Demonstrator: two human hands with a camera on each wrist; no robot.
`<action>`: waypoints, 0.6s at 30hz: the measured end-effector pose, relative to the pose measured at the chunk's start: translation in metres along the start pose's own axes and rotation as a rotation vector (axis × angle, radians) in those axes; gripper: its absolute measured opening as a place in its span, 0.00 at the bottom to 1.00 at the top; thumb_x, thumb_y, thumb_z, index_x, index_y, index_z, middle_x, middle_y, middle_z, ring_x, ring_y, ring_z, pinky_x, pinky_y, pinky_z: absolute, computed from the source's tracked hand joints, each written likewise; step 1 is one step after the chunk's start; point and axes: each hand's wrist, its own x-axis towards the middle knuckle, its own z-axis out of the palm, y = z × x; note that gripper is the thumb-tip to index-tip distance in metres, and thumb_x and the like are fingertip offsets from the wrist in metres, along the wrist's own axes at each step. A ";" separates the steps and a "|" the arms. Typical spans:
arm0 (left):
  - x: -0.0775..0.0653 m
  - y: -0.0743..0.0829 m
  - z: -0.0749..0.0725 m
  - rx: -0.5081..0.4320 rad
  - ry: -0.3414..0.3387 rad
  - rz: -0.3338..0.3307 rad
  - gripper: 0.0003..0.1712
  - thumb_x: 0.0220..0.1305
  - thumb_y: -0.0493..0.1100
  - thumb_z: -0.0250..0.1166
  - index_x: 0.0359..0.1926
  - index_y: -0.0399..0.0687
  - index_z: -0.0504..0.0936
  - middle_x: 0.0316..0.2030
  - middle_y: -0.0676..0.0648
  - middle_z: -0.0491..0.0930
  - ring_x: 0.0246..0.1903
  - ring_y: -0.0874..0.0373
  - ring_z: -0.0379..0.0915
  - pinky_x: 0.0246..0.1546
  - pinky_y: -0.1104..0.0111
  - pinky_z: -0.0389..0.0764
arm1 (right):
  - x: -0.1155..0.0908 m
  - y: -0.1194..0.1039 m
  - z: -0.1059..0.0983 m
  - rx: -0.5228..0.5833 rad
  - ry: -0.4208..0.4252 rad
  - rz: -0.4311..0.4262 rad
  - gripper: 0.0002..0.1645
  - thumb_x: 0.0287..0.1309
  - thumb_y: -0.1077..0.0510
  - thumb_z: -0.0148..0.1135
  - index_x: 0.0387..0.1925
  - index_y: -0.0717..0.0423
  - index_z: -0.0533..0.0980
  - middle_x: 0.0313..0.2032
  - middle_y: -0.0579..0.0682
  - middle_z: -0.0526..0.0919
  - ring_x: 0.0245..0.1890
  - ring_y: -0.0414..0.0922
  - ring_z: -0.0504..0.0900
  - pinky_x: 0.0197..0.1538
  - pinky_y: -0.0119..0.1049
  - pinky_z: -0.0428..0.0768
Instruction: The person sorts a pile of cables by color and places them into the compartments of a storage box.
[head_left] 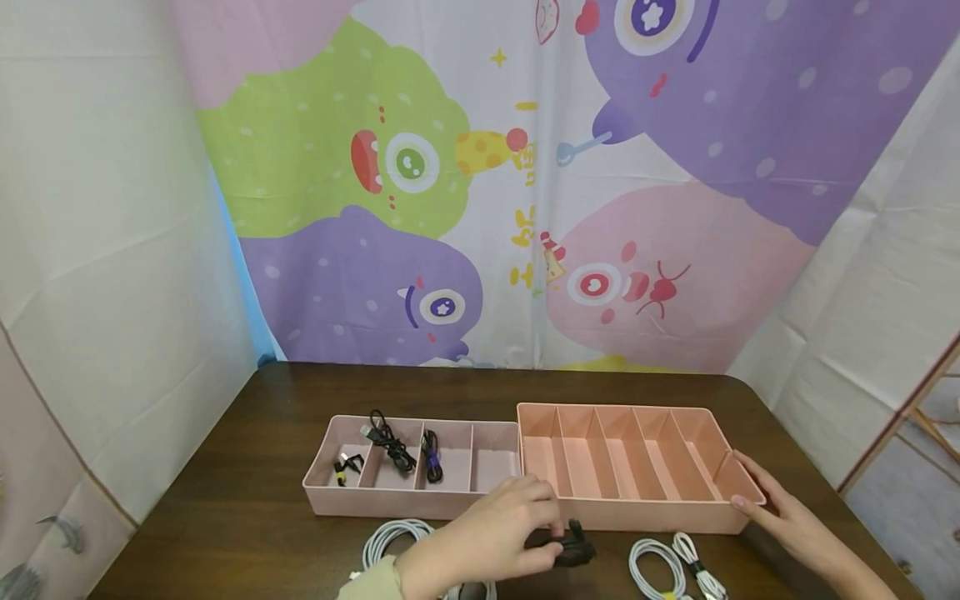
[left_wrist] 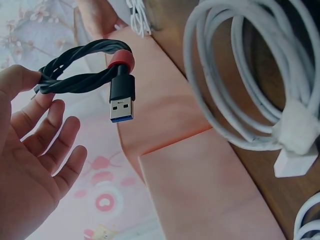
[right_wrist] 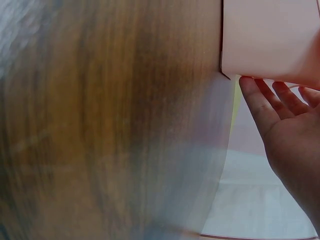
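Cable [head_left: 573, 550], black and coiled, hangs from your left hand [head_left: 510, 527] in the head view, just in front of the salmon tray [head_left: 645, 514] on the tabletop [head_left: 217, 508]. You rest your right hand [head_left: 791, 525] on that tray's right end, thumb by the near corner. Against its left side stands the mauve tray [head_left: 390, 502]; from the left, its compartments hold a short cord with a yellow tie [head_left: 341, 475], a black USB lead [head_left: 392, 443] and a purple-tied lead [head_left: 432, 458]. One white coil [head_left: 397, 530] lies near your left forearm, two white bundles [head_left: 656, 567] near your right hand.

At the left wrist, you pinch the twisted loop between thumb and forefinger, other fingers loosely spread; a red band [left_wrist: 125, 60] circles it above its USB plug [left_wrist: 122, 107].

At the right wrist, your extended, slightly spread fingers [right_wrist: 257, 100] touch the salmon tray's edge
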 end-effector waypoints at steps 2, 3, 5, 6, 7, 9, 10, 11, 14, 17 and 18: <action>0.000 0.000 -0.002 -0.009 0.003 -0.006 0.06 0.54 0.51 0.66 0.29 0.59 0.78 0.33 0.62 0.73 0.38 0.69 0.67 0.40 0.78 0.67 | 0.000 0.000 0.000 0.003 0.000 0.002 0.40 0.69 0.59 0.49 0.74 0.50 0.42 0.68 0.74 0.48 0.52 0.09 0.49 0.47 0.10 0.58; 0.001 0.000 -0.004 -0.010 0.005 -0.008 0.05 0.54 0.51 0.66 0.29 0.59 0.78 0.33 0.62 0.73 0.38 0.69 0.67 0.40 0.78 0.67 | 0.000 0.000 0.000 0.003 0.001 0.002 0.40 0.69 0.59 0.49 0.74 0.50 0.42 0.68 0.74 0.48 0.53 0.09 0.49 0.47 0.10 0.58; 0.001 0.000 -0.006 -0.018 0.006 -0.016 0.05 0.54 0.50 0.66 0.30 0.59 0.79 0.33 0.62 0.73 0.38 0.69 0.68 0.39 0.78 0.67 | 0.000 0.000 0.000 0.008 -0.003 -0.009 0.40 0.69 0.60 0.48 0.74 0.51 0.42 0.68 0.74 0.47 0.53 0.09 0.49 0.48 0.10 0.58; 0.001 0.000 -0.007 -0.018 0.008 -0.020 0.05 0.54 0.50 0.66 0.30 0.59 0.79 0.33 0.62 0.73 0.38 0.69 0.68 0.39 0.78 0.67 | 0.000 0.000 0.000 0.008 -0.003 -0.005 0.40 0.69 0.59 0.48 0.74 0.50 0.42 0.68 0.74 0.47 0.53 0.09 0.48 0.47 0.10 0.58; 0.001 0.000 -0.008 -0.017 0.009 -0.023 0.05 0.54 0.51 0.66 0.30 0.59 0.79 0.33 0.62 0.73 0.38 0.69 0.68 0.39 0.78 0.67 | 0.000 0.000 0.000 0.009 -0.001 -0.001 0.40 0.69 0.59 0.48 0.74 0.50 0.42 0.68 0.74 0.48 0.53 0.08 0.48 0.47 0.10 0.57; 0.002 0.000 -0.010 -0.018 0.013 -0.027 0.05 0.54 0.50 0.66 0.31 0.59 0.80 0.33 0.62 0.73 0.38 0.69 0.68 0.39 0.78 0.67 | 0.000 0.001 0.000 0.008 -0.003 0.000 0.40 0.69 0.59 0.48 0.74 0.50 0.42 0.68 0.74 0.47 0.53 0.08 0.48 0.47 0.10 0.58; 0.002 0.000 -0.011 -0.021 0.013 -0.032 0.05 0.55 0.50 0.66 0.32 0.59 0.80 0.33 0.62 0.73 0.38 0.69 0.68 0.39 0.78 0.66 | 0.000 0.001 0.000 0.008 -0.004 -0.002 0.40 0.69 0.60 0.48 0.74 0.51 0.41 0.68 0.74 0.47 0.53 0.08 0.48 0.47 0.10 0.58; 0.002 0.000 -0.012 -0.024 0.016 -0.036 0.05 0.55 0.50 0.66 0.32 0.58 0.80 0.33 0.62 0.73 0.38 0.69 0.67 0.39 0.78 0.66 | 0.000 0.001 0.000 0.008 -0.004 0.000 0.40 0.69 0.59 0.48 0.74 0.51 0.41 0.68 0.74 0.47 0.53 0.08 0.48 0.47 0.10 0.58; 0.003 0.000 -0.016 -0.031 0.023 -0.049 0.04 0.54 0.48 0.66 0.32 0.58 0.80 0.32 0.62 0.73 0.37 0.69 0.66 0.39 0.78 0.66 | 0.000 0.001 0.000 0.008 0.003 -0.004 0.40 0.68 0.60 0.49 0.74 0.53 0.42 0.68 0.74 0.48 0.52 0.08 0.49 0.47 0.10 0.58; 0.004 -0.001 -0.019 -0.048 0.022 -0.070 0.04 0.55 0.48 0.66 0.32 0.57 0.80 0.31 0.61 0.73 0.35 0.69 0.64 0.38 0.77 0.65 | 0.000 0.001 0.001 0.006 0.007 -0.006 0.40 0.68 0.60 0.49 0.74 0.56 0.43 0.67 0.74 0.49 0.52 0.08 0.49 0.47 0.10 0.59; 0.005 -0.001 -0.020 -0.048 0.023 -0.072 0.04 0.55 0.47 0.66 0.32 0.57 0.80 0.31 0.60 0.73 0.34 0.69 0.63 0.38 0.77 0.64 | 0.000 0.001 0.001 0.004 0.009 -0.007 0.40 0.68 0.61 0.49 0.74 0.56 0.43 0.67 0.74 0.49 0.52 0.08 0.49 0.47 0.10 0.58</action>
